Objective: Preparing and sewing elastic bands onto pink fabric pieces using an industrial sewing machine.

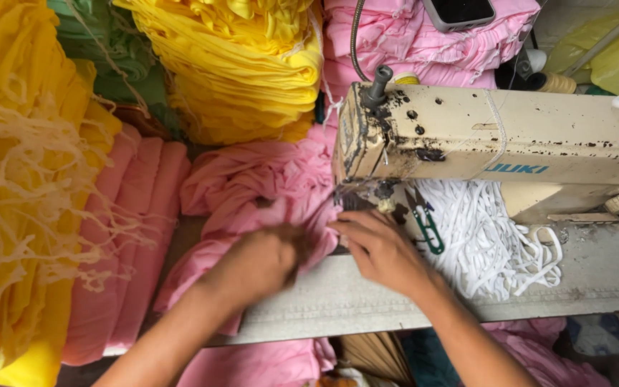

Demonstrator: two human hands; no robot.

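Observation:
A bunched piece of pink fabric (252,190) lies on the grey sewing table (596,276) under the head of a worn cream sewing machine (510,136). My left hand (259,261), blurred, rests on the pink fabric just left of the needle area, fingers curled into the cloth. Beside it, my right hand (377,247) presses the fabric's edge at the needle, fingers pointing left. Whether either hand pinches the cloth is unclear from the blur.
A heap of white cord (485,240) and green-handled scissors (428,229) lie right of my right hand. Stacks of yellow (245,64), pink (137,215) and green (109,50) cloth crowd the left and back. A phone (460,11) lies on pink cloth behind the machine.

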